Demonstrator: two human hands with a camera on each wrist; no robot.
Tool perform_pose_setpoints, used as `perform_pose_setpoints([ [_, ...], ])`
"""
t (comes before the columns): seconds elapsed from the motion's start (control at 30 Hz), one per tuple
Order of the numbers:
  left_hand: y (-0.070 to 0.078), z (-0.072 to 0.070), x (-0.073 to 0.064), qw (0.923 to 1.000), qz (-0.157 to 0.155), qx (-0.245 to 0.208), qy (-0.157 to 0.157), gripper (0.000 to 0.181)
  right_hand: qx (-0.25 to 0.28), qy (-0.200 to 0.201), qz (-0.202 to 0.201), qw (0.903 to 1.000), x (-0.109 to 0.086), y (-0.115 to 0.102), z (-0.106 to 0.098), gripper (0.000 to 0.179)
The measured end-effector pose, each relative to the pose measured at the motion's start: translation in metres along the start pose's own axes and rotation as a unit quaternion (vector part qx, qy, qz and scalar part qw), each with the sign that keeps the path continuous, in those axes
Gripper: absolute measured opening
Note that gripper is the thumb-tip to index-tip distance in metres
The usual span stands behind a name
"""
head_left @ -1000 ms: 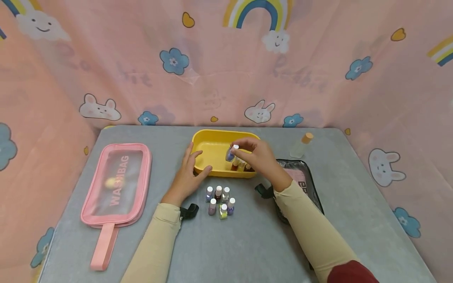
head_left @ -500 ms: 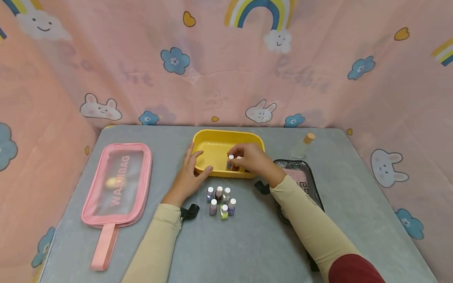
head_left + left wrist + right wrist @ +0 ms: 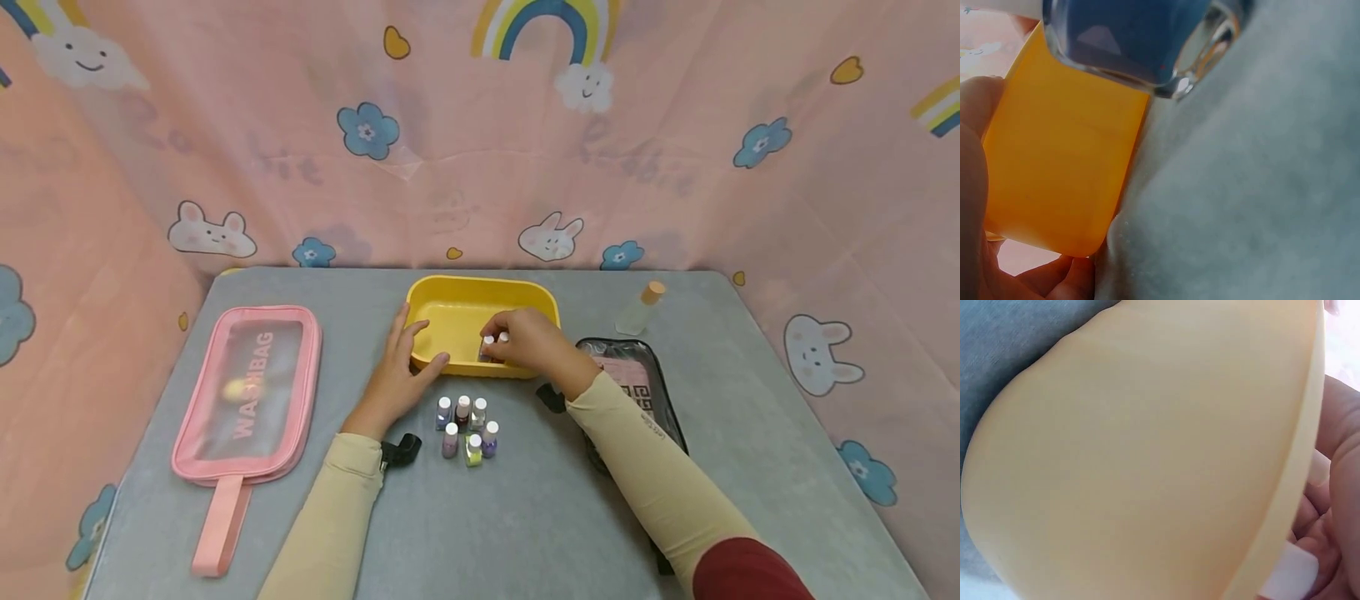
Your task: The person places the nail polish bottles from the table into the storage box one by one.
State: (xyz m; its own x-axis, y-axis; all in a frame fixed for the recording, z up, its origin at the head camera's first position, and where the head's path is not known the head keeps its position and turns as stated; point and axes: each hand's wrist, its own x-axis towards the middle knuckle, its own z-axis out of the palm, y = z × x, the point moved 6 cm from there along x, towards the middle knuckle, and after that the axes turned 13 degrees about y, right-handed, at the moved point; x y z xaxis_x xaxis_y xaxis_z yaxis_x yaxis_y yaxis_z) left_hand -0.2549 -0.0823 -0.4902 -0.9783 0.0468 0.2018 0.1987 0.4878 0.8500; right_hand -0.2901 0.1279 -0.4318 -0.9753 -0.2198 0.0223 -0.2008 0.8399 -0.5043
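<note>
In the head view a yellow plastic tray stands at the back of the table. My left hand holds its left end, thumb at the front rim and fingers along the side. Over the tray's front right part, my right hand pinches a small nail polish bottle by its white cap, low inside. Another white cap shows beside it; my hand hides the rest. In front of the tray several white-capped nail polish bottles stand in a cluster. One bluish bottle looms large in the left wrist view.
A pink clear wash bag lies at the left. Under and beyond my right forearm is a black-edged pouch with a pink patterned item. A clear bottle with a wooden-looking cap stands at the back right.
My right hand has lowered the nail polish bottle from above the tray to its floor near the front wall. My left hand keeps its place on the tray.
</note>
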Motion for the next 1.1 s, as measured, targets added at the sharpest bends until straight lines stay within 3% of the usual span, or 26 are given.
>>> perform_pose_setpoints([
  [0.1,0.0,0.0,0.0,1.0,-0.003,0.004,-0.001,0.073,0.009,0.023,0.0,0.9997,-0.007,-0.003,-0.008,0.043],
  [0.2,-0.001,0.001,0.0,1.0,-0.006,0.007,-0.002,0.073,0.062,0.071,-0.003,0.9956,-0.022,-0.009,-0.022,0.05],
  [0.37,-0.001,0.001,-0.001,0.9999,-0.004,0.009,-0.002,0.074,0.195,0.147,-0.058,0.9679,-0.065,-0.019,-0.039,0.038],
  [0.5,-0.001,0.001,-0.001,0.9999,0.006,0.009,0.003,0.073,0.236,0.158,-0.1,0.9536,-0.104,-0.023,-0.03,0.034],
  [0.73,0.001,0.001,-0.001,0.9998,0.016,0.005,0.005,0.072,0.256,0.12,-0.089,0.9549,-0.137,-0.02,-0.002,0.036],
  [0.9,0.0,0.001,-0.001,0.9998,0.018,0.007,0.006,0.072,0.251,0.109,-0.084,0.9581,-0.142,-0.015,0.016,0.035],
  [1.1,0.001,0.0,0.0,0.9998,0.017,0.007,0.005,0.072,0.216,0.124,-0.087,0.9646,-0.139,-0.011,0.027,0.017],
])
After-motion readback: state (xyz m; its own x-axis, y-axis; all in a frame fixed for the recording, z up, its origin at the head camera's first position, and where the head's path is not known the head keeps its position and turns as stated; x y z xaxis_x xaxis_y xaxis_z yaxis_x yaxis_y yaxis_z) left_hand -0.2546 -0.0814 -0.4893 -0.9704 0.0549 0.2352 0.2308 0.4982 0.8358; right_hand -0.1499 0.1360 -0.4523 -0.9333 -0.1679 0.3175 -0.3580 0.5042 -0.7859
